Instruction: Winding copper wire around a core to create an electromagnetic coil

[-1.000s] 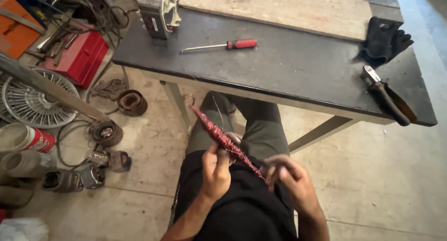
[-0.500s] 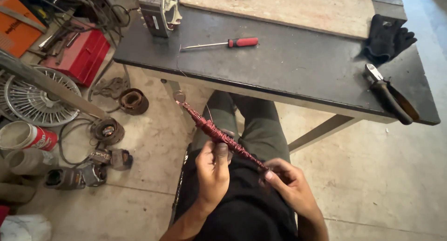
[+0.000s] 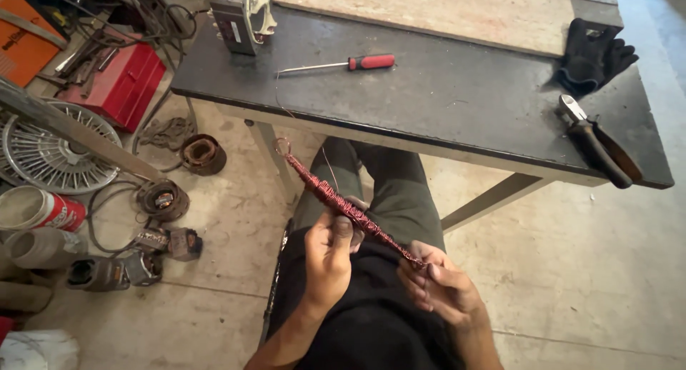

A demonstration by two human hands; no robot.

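Two hands grip one long red wire-wound bundle (image 3: 343,206) over the lap: the left hand (image 3: 330,252) closed round its middle, the right hand (image 3: 437,288) pinching its near end. Since a second ago its far tip has dipped and steadied, so the winding looks underway. Beyond, on the dark table (image 3: 464,106), lie one red-handled screwdriver (image 3: 339,64), one pair of pliers (image 3: 597,141), one pair of black gloves (image 3: 593,56).

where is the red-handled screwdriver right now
In the head view, the red-handled screwdriver lies flat on the dark tabletop, toward its left, just right of the grey motor housing and far left of the black gloves.
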